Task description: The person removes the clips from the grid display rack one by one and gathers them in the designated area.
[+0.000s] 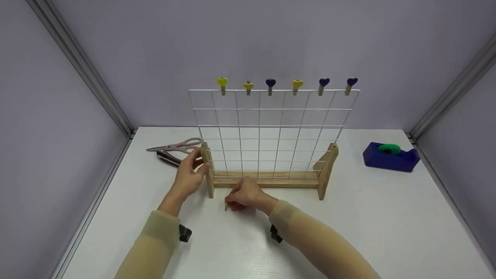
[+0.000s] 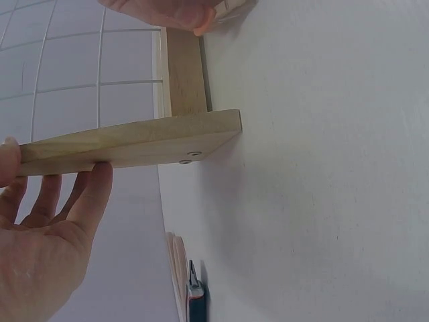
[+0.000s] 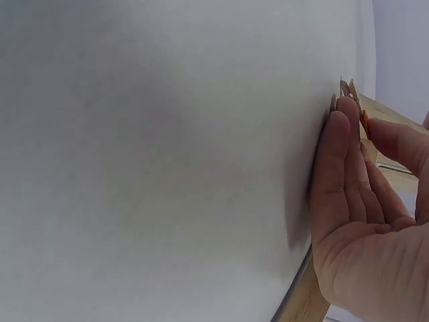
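A white wire grid (image 1: 267, 126) stands in a wooden stand (image 1: 271, 183), with several heart-topped clothespins (image 1: 270, 86) in yellow and dark blue along its top bar. My left hand (image 1: 188, 176) grips the stand's left upright (image 2: 134, 144), thumb on one side and fingers on the other. In front of the base, low over the table, my right hand (image 1: 245, 193) pinches a small wooden clothespin (image 3: 353, 92). An orange piece (image 3: 365, 124) shows on it beside the thumb; the fingers hide most of the rest.
Behind my left hand lie pink-handled scissors (image 1: 178, 146) and a black box cutter (image 1: 168, 158). A blue tape dispenser (image 1: 390, 158) with a green roll stands at the right of the white table (image 1: 387, 217). Pale walls enclose the table at the back and sides.
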Demonstrator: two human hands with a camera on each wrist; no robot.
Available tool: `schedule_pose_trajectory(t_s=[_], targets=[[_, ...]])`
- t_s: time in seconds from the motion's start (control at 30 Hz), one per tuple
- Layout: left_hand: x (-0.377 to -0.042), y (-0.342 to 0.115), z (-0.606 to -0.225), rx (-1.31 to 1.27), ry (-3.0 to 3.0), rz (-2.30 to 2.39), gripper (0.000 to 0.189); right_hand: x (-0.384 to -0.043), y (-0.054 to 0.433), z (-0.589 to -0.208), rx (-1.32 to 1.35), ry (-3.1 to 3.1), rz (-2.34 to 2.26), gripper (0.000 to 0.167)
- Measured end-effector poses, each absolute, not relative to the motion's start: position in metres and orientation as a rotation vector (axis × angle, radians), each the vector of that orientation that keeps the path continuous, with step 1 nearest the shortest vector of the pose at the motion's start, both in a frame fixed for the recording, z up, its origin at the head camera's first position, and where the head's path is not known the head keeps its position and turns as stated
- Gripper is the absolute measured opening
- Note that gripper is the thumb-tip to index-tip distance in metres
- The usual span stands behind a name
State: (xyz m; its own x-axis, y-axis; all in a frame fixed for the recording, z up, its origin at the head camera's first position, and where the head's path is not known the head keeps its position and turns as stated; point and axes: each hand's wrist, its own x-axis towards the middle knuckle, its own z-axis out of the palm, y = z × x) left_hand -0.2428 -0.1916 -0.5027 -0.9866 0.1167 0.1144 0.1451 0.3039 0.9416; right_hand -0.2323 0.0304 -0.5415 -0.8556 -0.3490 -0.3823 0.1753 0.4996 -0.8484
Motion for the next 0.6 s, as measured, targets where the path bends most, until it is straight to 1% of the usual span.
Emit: schedule_pose_trajectory(t_s=[0.4,0.6], targets=[[-0.2422,-0.1919,-0.5035,-0.258,-2.507,-1.824,0.053,-0.2297,0.0255,-0.5415,-0.135,2.274,-1.331,0.011],[-0.2427,-0.1913,-0.5037,-0.240,-2.511,-1.822,0.056,-0.2292,0.0263,-0.5427,-0.168,2.313,-1.310,0.010]])
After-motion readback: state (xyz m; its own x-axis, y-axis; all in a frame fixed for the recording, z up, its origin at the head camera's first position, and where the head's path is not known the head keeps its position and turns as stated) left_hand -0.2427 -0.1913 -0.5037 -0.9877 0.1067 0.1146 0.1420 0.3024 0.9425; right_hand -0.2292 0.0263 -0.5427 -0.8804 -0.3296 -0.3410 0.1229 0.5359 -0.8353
